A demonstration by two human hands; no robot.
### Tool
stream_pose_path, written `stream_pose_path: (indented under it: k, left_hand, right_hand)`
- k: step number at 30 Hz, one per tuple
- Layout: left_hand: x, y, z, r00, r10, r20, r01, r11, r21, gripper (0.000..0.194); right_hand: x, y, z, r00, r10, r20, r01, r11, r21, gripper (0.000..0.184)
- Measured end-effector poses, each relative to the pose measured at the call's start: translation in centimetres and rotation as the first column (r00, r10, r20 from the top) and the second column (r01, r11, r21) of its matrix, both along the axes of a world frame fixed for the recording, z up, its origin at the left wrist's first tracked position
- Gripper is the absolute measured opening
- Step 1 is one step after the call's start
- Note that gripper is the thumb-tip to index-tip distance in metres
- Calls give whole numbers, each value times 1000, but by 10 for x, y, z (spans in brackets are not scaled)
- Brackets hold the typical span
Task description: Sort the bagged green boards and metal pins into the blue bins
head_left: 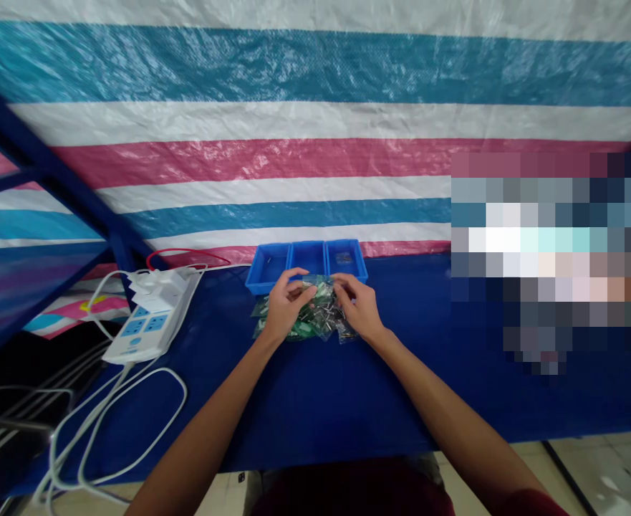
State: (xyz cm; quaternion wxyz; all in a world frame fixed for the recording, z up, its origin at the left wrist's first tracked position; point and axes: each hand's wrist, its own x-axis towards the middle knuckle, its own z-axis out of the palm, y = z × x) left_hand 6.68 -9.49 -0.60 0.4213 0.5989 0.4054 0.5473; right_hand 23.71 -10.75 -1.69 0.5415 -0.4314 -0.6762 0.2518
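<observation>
My left hand (284,304) and my right hand (362,309) are in front of me at the middle of the table, fingers curled in toward each other. Between them they grip a small clear plastic bag (324,284) with pale green pieces showing inside. Beneath it lies a pile of clear plastic bags (302,330), some with green contents and others with dark or metallic-looking pieces. Just behind my hands stands a blue three-compartment tray (308,259). A few small items, too small to name, sit in its right compartment.
A white power strip (146,330) with a plugged-in adapter (159,289) lies on the left. Its looped white cable (183,390) crosses the blue tabletop (315,408). A striped plastic sheet (272,158) hangs behind the table. Blue metal framing (73,193) rises at left; a pixelated area covers the right.
</observation>
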Motion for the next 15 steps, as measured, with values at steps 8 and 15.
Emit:
stream_pose_path:
  k: [8, 15]
  left_hand:
    - [-3, -1, -6, 995, -16, -95, 19, 999, 32, 31]
    - [-10, 2, -4, 960, 54, -276, 26, 960, 277, 30]
  right_hand:
    - [2, 2, -2, 991, -14, 134, -15, 976, 216, 20]
    - [3, 2, -1, 998, -19, 54, 19, 1000, 5, 18]
